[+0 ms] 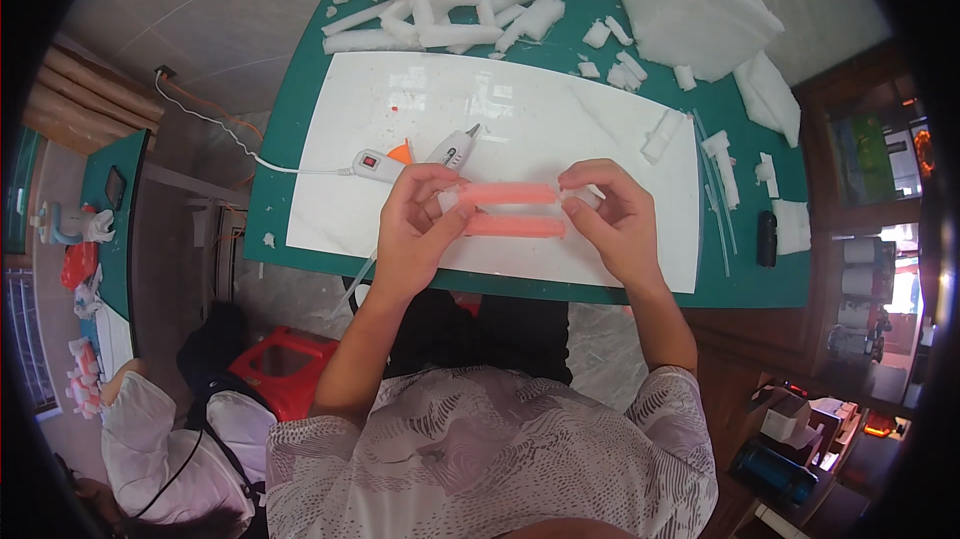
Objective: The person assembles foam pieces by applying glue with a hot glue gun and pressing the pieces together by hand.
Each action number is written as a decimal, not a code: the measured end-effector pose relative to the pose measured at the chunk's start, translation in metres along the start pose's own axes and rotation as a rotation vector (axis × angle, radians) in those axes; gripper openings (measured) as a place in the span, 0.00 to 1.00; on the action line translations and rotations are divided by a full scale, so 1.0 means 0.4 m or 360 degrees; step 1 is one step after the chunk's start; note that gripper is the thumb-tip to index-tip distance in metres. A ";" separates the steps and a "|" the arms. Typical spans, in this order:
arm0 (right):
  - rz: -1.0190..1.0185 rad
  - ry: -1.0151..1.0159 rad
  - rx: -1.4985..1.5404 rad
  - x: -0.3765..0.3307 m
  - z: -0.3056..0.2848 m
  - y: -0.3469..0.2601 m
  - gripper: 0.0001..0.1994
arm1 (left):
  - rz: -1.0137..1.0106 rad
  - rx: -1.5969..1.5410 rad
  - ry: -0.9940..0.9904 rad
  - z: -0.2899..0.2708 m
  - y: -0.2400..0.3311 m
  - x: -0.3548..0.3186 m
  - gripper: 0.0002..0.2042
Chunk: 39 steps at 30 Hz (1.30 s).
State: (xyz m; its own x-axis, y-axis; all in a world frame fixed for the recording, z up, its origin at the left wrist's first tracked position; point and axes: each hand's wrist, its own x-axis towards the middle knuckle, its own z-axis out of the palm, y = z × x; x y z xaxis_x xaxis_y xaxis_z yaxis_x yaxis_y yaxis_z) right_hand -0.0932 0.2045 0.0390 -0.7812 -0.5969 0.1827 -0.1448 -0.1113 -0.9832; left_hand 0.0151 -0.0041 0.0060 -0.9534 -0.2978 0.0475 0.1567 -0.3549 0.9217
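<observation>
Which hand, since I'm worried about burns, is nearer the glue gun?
Left. The left hand is just on the near side of the glue gun; the right hand is farther off, to its right and nearer the body.

The dark marking (453,152) on the white glue gun (460,144) is too small to read.

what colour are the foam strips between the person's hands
The foam strips are salmon pink, seen best in the head view.
</observation>
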 end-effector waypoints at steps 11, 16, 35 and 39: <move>-0.0315 -0.0030 -0.0441 -0.001 -0.003 -0.003 0.11 | 0.0002 -0.0005 0.0013 0.000 -0.006 0.002 0.16; -0.0245 -0.0018 -0.0395 -0.003 -0.008 0.006 0.11 | -0.0002 -0.0017 -0.0007 0.003 -0.004 0.001 0.16; -0.0065 0.0038 -0.0365 0.000 -0.003 0.007 0.08 | -0.0012 0.0026 0.0015 0.002 -0.019 0.004 0.15; 0.0066 0.0052 -0.0288 -0.003 -0.009 0.021 0.08 | 0.0000 0.0039 -0.0003 0.003 -0.023 0.005 0.15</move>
State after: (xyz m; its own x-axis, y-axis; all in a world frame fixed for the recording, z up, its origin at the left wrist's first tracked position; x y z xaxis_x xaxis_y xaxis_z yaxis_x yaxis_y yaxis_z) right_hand -0.0956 0.2071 0.0303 -0.8077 -0.5716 0.1445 -0.2164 0.0593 -0.9745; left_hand 0.0116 -0.0005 -0.0019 -0.9539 -0.2963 0.0480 0.1503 -0.3333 0.9308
